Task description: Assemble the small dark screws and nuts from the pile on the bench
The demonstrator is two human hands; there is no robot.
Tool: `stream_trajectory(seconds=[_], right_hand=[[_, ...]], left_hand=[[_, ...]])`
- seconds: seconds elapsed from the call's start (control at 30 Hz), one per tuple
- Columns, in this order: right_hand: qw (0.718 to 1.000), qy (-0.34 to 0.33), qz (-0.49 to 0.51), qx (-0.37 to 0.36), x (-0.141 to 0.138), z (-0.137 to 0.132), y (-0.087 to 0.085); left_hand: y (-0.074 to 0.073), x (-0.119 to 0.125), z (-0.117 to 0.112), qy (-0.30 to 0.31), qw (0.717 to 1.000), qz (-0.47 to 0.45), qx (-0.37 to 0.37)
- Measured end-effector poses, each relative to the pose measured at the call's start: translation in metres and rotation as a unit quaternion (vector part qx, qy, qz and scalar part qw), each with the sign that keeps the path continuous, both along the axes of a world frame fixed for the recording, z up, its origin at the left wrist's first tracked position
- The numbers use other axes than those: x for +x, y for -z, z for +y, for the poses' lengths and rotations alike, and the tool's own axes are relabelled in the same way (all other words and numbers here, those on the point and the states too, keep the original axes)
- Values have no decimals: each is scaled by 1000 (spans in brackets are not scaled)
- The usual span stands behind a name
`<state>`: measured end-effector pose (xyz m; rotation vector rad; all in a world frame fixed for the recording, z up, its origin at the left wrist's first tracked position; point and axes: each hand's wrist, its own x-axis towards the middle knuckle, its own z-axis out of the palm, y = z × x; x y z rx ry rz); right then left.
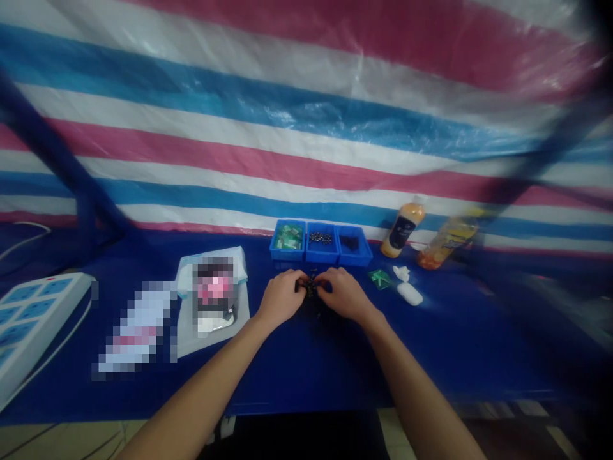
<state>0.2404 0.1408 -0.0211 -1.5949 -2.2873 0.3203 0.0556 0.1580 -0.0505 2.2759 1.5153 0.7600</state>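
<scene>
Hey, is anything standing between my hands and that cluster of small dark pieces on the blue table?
Nothing visible does: your left hand and right hand flank the cluster of small dark pieces directly. The three rectangular blue plastic trays stand beyond it.

Left fingers (pixel 300 280) and right fingers (pixel 322 281) touch small dark pieces (pixel 311 286).

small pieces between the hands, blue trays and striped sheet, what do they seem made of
Small pieces: maybe metal, as they show dark and brassy tones, but they are too small to be sure.
Blue trays: probably moulded plastic, fairly smooth, with thin, evenly coloured walls.
Striped sheet: likely plastic tarpaulin, shiny, since its creases catch bright highlights.
</scene>
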Motion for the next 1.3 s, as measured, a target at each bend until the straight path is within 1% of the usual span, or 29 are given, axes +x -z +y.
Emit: stream_trajectory(seconds=[0.1, 0.27, 0.37, 0.5, 0.67, 0.77, 1.0, 1.17, 1.3], right_hand=[[999, 25, -20, 14, -5, -4, 11], [999, 33, -18, 37, -6, -2, 13], [998, 23, 12, 48, -6, -6, 11], [999, -6, 26, 33, -7, -13, 7], [999, -37, 7, 31, -10, -16, 12], [999, -45, -3, 27, -13, -16, 15], [999, -20, -5, 28, -15, -15, 20], [999, -14, -21, 27, -14, -14, 21], [1000, -2, 1, 20, -14, -14, 20]], left_hand=[[0, -1, 0, 3, 1000, -13, 3], [0, 0, 1, 8, 1000, -29, 8], [0, 0, 2, 8, 999, -31, 11], [-2, 0, 2, 11, 999, -46, 12], [-3, 0, 1, -15, 997, -79, 21], [-4, 0, 1, -20, 995, -94, 18], [0, 0, 3, 2, 995, -96, 26], [-1, 0, 3, 15, 995, -96, 31], [-2, 1, 2, 25, 994, -96, 34]])
